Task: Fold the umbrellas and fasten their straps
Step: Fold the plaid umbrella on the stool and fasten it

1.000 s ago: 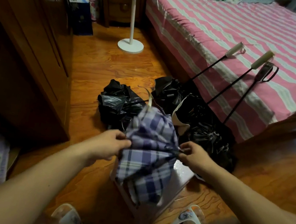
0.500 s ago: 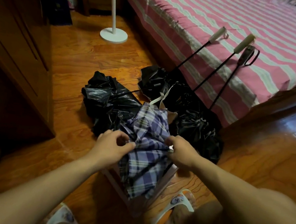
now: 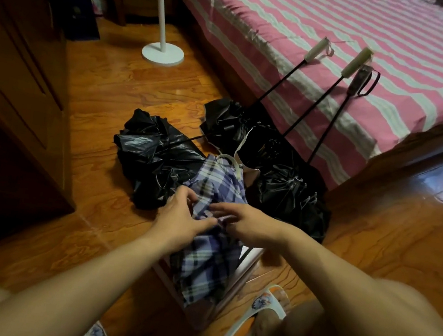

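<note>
Three black umbrellas lie crumpled just beyond the hands, shafts leaning on the bed; a fourth sits ahead-left. The plaid umbrella lies under both hands. Left hand rests on it, fingers loosely spread; right hand pinches its cloth, though blurred.

The wooden floor carries several crumpled black umbrellas, a white box under the checked umbrella, and a fan stand; three handles lean on the bed
</note>
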Action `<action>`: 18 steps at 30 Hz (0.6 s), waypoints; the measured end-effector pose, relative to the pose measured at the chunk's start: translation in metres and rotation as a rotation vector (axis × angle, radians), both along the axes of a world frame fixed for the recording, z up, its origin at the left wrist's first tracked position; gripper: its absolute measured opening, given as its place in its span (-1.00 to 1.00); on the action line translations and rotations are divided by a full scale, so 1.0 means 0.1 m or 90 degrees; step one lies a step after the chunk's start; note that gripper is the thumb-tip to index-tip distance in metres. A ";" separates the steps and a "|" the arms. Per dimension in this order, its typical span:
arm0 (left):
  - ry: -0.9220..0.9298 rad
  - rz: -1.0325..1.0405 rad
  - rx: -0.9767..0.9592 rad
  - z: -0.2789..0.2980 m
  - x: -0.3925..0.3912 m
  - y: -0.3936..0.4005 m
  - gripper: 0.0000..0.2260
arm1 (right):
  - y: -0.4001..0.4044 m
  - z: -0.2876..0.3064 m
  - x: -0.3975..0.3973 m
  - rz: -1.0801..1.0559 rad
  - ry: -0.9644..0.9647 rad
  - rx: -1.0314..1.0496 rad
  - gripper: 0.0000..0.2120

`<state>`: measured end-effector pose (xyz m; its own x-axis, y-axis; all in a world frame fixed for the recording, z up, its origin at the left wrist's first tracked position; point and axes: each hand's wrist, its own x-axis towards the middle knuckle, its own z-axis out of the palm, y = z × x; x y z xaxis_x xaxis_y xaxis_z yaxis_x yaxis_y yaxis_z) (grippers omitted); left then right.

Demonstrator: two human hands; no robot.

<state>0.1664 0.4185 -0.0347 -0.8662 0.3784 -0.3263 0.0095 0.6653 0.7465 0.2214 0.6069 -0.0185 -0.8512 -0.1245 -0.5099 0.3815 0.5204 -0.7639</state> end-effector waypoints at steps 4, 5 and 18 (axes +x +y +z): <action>0.098 0.055 0.019 0.04 0.01 0.08 -0.85 | -0.11 0.19 -0.08 -0.058 0.086 -0.190 -0.32; 0.082 0.075 0.047 0.08 -0.01 0.09 -0.95 | -0.12 0.23 -0.11 -0.098 0.109 -0.188 -0.35; -0.176 0.051 0.356 0.60 0.03 -0.10 -0.94 | 0.34 0.13 0.19 -0.079 -0.014 0.234 -0.60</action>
<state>0.1695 0.4087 0.0253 -0.8105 0.4944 -0.3142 -0.2674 0.1650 0.9494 0.2406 0.6406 -0.0052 -0.8366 0.1736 -0.5196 0.4732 0.7068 -0.5258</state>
